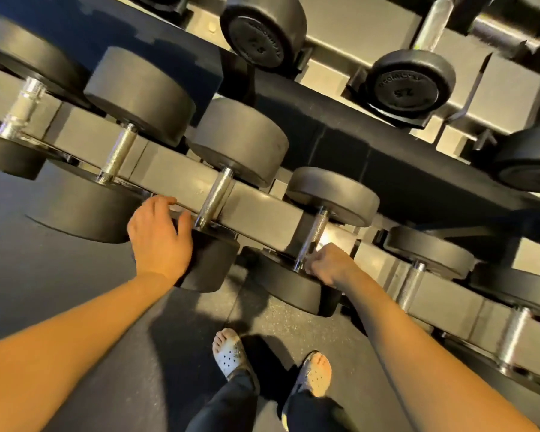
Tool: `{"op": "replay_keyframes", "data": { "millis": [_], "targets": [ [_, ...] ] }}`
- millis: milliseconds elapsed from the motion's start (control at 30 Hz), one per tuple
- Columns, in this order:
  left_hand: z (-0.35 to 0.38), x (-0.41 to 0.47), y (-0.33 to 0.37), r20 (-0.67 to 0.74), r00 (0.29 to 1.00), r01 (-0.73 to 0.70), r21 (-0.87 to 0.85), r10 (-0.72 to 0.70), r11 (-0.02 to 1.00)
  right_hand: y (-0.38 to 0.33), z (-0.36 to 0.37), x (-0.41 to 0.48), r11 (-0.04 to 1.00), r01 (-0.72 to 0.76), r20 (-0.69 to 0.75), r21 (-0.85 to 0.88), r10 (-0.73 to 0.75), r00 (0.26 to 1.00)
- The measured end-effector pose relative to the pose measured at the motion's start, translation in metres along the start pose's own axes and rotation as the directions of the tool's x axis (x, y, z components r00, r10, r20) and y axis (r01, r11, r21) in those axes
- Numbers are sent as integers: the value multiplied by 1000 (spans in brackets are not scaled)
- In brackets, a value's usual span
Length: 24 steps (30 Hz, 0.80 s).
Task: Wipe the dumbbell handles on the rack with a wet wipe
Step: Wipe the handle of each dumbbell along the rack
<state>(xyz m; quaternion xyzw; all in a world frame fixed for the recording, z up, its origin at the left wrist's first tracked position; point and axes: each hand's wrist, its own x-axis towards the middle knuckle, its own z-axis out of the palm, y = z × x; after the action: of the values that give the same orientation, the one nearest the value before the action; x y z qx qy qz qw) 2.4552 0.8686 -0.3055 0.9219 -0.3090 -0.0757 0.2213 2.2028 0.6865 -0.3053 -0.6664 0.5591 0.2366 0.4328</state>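
Nearest the camera, two feet in white perforated clogs (229, 358) stand on a dark rubber floor (75, 307), below dark trouser legs. Both bare forearms reach forward to the lower tier of the dumbbell rack (256, 210).

The left hand (159, 235) lies palm down on the front head of a dumbbell (209, 263), fingers relaxed and slightly spread, gripping nothing.

The right hand (328, 265) is at the next dumbbell to the right. Its fingers are curled against the lower end of the knurled handle (314, 233), just above the front head. No wet wipe can be made out in the grip.

More dumbbells with chrome handles sit in a row along this tier on both sides. Beyond, on the upper tier, round-headed dumbbells (410, 85) rest end-on in their cradles.
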Motion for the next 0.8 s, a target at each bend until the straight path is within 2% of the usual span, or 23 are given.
{"op": "replay_keyframes", "data": {
  "millis": [33, 100, 167, 267, 367, 433, 500, 600, 667, 733, 767, 800],
  "targets": [
    [-1, 4, 0, -12, 990, 143, -38, -143, 989, -14, -3, -2, 997, 51, -37, -62, -54, 998],
    [2, 10, 6, 17, 922, 386, -112, -387, 916, -40, -5, -11, 975, 186, -147, -120, -203, 968],
    [7, 14, 7, 62, 845, 534, -131, -531, 835, -74, 2, -12, 933, 341, -185, -114, -357, 915],
    [11, 13, 9, 37, 834, 550, -131, -551, 825, -111, 30, 8, 853, 498, -109, -156, -516, 850],
    [10, 11, 13, -17, 836, 542, -137, -549, 829, -135, 54, 32, 730, 647, -9, -218, -665, 747],
    [10, 12, 13, -33, 835, 544, -99, -549, 833, -152, 66, 39, 617, 739, 45, -269, -759, 650],
    [10, 12, 13, -47, 844, 528, -104, -534, 843, -170, 73, 48, 459, 800, 153, -386, -823, 546],
    [11, 9, 12, -59, 847, 515, -150, -528, 844, -199, 66, 57, 116, 783, 446, -611, -767, 462],
    [13, 9, 9, -49, 839, 527, -175, -542, 831, -218, 62, 57, -89, 740, 569, -667, -701, 429],
    [16, 9, 7, -30, 826, 548, -187, -563, 815, -239, 63, 55, -238, 659, 628, -713, -635, 451],
    [17, 10, 6, -25, 823, 553, -186, -567, 812, -249, 64, 59, -275, 611, 626, -742, -611, 485],
    [18, 10, 5, -19, 824, 554, -177, -566, 813, -258, 64, 65, -270, 571, 601, -775, -593, 536]
  ]
}}
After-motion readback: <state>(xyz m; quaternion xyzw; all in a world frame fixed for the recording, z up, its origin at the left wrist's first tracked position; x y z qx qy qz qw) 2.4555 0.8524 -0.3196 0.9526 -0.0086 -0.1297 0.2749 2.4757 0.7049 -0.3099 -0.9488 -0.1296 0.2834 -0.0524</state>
